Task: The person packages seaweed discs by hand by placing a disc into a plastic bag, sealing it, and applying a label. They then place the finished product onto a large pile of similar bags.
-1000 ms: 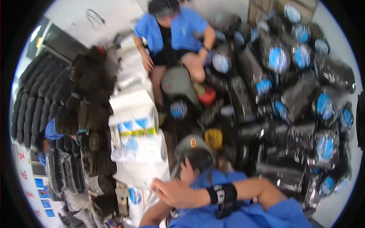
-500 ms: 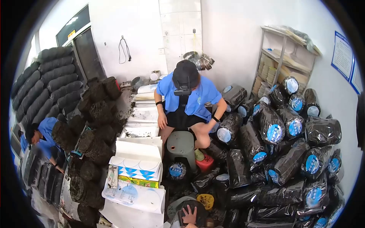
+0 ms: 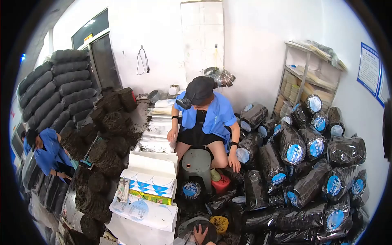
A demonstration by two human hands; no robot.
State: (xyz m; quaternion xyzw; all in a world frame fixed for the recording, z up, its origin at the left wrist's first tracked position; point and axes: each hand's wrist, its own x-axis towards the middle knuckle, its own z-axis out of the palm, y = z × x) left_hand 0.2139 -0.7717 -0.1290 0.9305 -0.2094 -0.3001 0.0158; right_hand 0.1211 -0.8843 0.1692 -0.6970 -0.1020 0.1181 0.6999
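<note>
At the bottom edge, my left hand (image 3: 200,235) lies with its fingers spread on a dark, rounded bundle (image 3: 211,232). Only a small bit of skin that looks like my right hand (image 3: 210,243) shows at the frame's edge; its fingers are cut off. Clear plastic (image 3: 184,240) is just left of my left hand. Behind the bundle is a grey rim (image 3: 188,223), and a dirt-smeared yellow stool (image 3: 219,224) stands to its right.
A person in blue (image 3: 204,114) sits opposite, behind a grey stool (image 3: 196,163). Black wrapped bundles (image 3: 306,179) with blue labels fill the right. Label sheets (image 3: 143,208) lie left, beside dark stacks (image 3: 104,153). Another person (image 3: 49,151) bends at far left.
The view has shifted slightly. My left hand sits a little lower and further left. The seated person's hand has come down beside the knee, and the head has turned left.
</note>
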